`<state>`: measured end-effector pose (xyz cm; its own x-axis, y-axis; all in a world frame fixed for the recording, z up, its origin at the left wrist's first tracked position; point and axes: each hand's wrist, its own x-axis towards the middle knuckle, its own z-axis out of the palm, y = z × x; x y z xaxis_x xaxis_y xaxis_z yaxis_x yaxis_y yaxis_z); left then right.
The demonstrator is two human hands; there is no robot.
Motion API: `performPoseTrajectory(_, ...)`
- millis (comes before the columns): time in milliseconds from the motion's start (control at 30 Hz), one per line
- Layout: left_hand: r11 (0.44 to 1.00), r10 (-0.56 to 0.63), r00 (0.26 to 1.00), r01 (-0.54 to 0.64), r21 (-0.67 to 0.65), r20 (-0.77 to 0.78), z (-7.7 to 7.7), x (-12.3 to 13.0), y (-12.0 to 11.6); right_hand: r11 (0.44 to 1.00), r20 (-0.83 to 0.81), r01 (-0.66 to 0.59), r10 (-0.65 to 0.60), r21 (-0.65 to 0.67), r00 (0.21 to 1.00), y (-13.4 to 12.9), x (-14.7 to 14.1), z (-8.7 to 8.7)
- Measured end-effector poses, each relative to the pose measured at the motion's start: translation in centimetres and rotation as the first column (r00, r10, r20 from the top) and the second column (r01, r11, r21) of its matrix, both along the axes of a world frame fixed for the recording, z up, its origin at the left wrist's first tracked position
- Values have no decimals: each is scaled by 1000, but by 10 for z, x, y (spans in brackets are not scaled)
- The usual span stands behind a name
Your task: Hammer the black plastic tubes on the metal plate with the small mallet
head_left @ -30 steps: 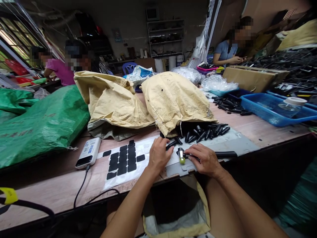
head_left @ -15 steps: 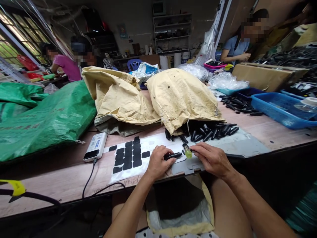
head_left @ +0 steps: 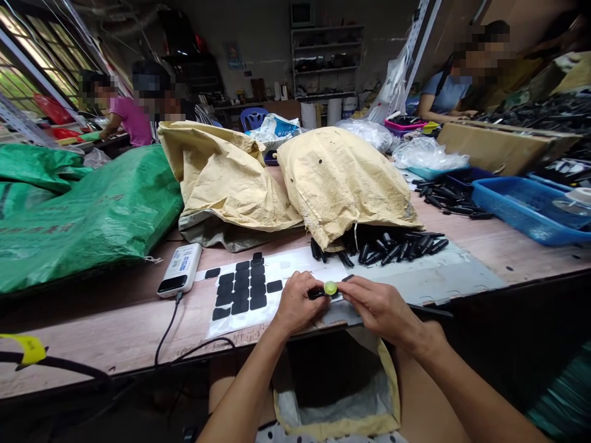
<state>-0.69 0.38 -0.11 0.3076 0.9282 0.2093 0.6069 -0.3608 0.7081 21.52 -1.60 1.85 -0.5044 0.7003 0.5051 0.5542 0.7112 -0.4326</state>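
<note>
My left hand is closed around a short black tube, held low over the front edge of the table. In the fingertips of my right hand is a small tool with a translucent yellow-green handle, which looks like a screwdriver. Its round end faces me and meets the black tube; the shaft is hidden. Left of my hands lies a white sheet bearing rows of black rounded-square stickers. Behind them, more black tubes lie piled on a grey board.
Two beige sacks stand behind the pile, with a green sack at left. A white power bank trails a cable. A blue basket sits at right. An open bag rests on my lap. Other people sit farther back.
My right hand has moved left, bringing the yellow-green handle against the black tube; its round end now faces up toward me. My left hand stays nearly in place.
</note>
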Motion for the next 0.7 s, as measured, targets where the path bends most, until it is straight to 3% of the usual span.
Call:
performPoseTrajectory(67,1000,2,1000,-2,-4,5,0,0,0,1000,28,26,-26,-3,999,1,4,-1)
performPoseTrajectory(200,1000,5,1000,-4,-13,15,3,1,-1,998,-128,60,-55,36,990,0,12,4)
performPoseTrajectory(367,1000,16,1000,-16,-16,4,4,1,-1,998,-45,55,-54,15,998,0,17,0)
performPoseTrajectory(533,1000,13,1000,-13,-7,4,4,2,-1,996,-141,82,-77,30,987,10,32,-3)
performPoseTrajectory(700,1000,26,1000,-26,-10,-4,5,3,-1,986,27,160,-161,37,987,26,49,-13)
